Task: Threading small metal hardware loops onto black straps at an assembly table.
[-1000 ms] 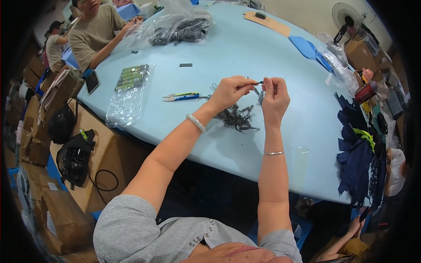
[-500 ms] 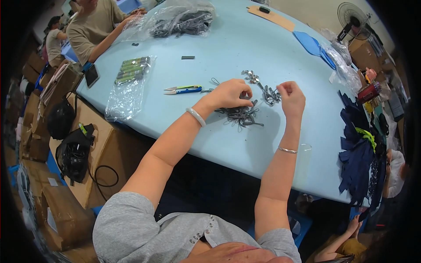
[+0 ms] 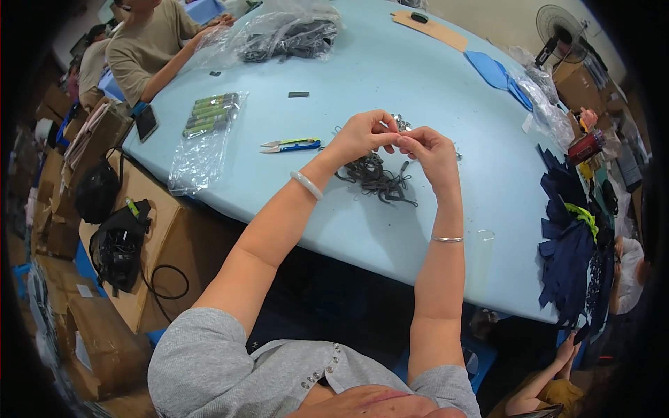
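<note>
Above the table my left hand (image 3: 361, 136) and my right hand (image 3: 436, 155) meet, fingertips touching. Each is closed in a pinch, and whatever lies between the fingers is too small to make out. Just below them rests a tangled pile of grey cord loops (image 3: 382, 182). Small shiny metal pieces (image 3: 402, 122) lie on the far side of my fingers, partly hidden by them. Left of my left hand is a pair of thread snips (image 3: 298, 145) with blue and yellow-green handles.
The pale blue table (image 3: 453, 90) carries a clear bag (image 3: 198, 164) with green sticks, a phone (image 3: 145, 123), a small dark bar (image 3: 298, 94) and a plastic bag of dark items (image 3: 293, 40). Navy fabric strips (image 3: 566, 244) hang at the right edge. A co-worker (image 3: 150, 52) sits far left.
My right hand has moved left from the metal pieces to meet my left hand. My left hand has risen slightly away from the cord pile.
</note>
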`<state>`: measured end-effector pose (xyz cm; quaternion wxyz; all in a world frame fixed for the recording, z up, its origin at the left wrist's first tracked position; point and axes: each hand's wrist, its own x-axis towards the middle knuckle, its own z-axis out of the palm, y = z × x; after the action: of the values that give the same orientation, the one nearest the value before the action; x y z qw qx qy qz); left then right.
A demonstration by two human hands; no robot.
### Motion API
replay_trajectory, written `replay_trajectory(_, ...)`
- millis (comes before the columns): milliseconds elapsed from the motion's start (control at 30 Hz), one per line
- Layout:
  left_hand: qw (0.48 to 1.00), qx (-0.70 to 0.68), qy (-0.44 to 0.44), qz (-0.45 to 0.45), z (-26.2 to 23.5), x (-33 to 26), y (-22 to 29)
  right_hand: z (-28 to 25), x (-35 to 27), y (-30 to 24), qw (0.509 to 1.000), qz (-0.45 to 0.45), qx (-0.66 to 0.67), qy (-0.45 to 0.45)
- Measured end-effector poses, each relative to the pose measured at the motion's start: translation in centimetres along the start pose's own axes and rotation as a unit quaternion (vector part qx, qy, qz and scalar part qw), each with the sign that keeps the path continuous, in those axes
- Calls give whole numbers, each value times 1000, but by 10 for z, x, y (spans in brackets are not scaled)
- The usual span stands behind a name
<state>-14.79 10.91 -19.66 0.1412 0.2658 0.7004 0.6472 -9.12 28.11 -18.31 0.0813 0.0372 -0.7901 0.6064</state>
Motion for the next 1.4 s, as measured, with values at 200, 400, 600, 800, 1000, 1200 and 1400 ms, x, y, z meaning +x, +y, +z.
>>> replay_trajectory(200,999,-46,-9,-11,-1,1,-4,-4,-1,-1,994,27,72,81)
replay_trajectory(400,997,-73,21,-2,0,2,-5,-13,0,2,991,62,88,85)
replay_trajectory(600,998,-27,46,28,3,4,-8,-9,0,4,990,51,121,50)
replay_trajectory(800,998,22,23,51,8,5,-3,-8,-3,-3,998,47,30,26)
replay_trajectory(1000,999,0,5,36,11,15,-3,-11,-4,-6,996,56,29,61)
replay_trajectory(1200,999,-36,14,13,16,34,-8,-21,1,11,991,53,-58,109)
replay_trajectory(1400,945,299,65,116,12,48,-36,-21,5,17,982,47,-64,172)
